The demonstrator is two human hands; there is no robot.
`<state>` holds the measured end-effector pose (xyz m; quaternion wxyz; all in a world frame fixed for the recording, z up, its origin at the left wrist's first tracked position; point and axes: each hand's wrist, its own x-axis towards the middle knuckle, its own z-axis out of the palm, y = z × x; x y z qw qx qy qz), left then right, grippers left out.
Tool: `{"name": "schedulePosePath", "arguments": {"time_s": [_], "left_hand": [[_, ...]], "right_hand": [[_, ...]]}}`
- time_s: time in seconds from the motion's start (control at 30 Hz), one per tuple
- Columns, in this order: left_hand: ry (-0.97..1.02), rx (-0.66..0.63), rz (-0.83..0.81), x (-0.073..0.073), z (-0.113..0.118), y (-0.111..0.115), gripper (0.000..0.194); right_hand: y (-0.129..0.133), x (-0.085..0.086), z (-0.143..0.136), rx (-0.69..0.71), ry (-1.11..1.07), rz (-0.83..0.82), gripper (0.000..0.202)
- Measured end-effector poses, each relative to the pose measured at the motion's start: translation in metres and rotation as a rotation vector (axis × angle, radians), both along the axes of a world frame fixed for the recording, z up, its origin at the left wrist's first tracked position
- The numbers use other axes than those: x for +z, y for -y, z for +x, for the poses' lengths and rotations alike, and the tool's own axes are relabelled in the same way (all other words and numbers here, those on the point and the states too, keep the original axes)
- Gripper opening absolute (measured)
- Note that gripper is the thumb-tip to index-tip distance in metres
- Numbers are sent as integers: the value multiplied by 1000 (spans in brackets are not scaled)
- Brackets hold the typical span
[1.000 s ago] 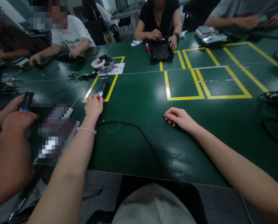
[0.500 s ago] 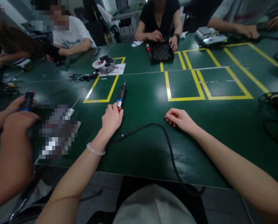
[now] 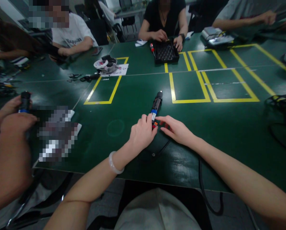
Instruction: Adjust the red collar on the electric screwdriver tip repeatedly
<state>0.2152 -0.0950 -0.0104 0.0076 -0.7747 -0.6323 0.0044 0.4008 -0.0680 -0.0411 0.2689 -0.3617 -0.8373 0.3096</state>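
Electric screwdriver (image 3: 157,103) between the hands — gripped in the closed left hand (image 3: 141,133), tip pointing away. Right hand (image 3: 181,132) half-open beside it, contact unclear; a two-handed hold would call for curling its fingers inward. Beyond the hands, yellow tape (image 3: 192,101) marks the green table (image 3: 138,92) — farther off, a chair (image 3: 128,21).

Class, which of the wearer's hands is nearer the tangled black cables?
Right: the right hand lies left of the tangled black cables; the left hand is farther left, around the tool.
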Motion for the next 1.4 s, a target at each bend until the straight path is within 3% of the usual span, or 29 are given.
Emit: {"name": "schedulePosePath", "arguments": {"time_s": [0.1,0.2,0.37,0.5,0.73,0.83,0.97,1.27,1.4], "left_hand": [[15,-51,-12,0,6,3,51],[59,-83,-33,-1,3,4,56],[122,-106,-49,-3,-4,5,67],[124,-104,-61,-2,-4,4,70],[135,-102,-57,-1,-4,3,77],[141,-93,-65,-2,-4,3,81],[146,-91,-66,-2,-4,3,83],[126,-87,-50,-5,-3,3,81],[111,-87,-27,-5,-2,5,80]], "right_hand": [[-1,-2,-4,22,-18,12,25],[-4,-5,-4,-5,-95,-137,9],[-9,-6,0,-60,-264,-637,22],[-9,-7,1,-32,-355,-772,26],[-10,-8,3,120,-471,-773,34],[-10,-7,4,165,-445,-744,27],[-6,-8,3,144,-322,-637,14],[-6,-4,3,17,-100,-430,10],[-6,-7,2,6,-167,-514,12]]}}
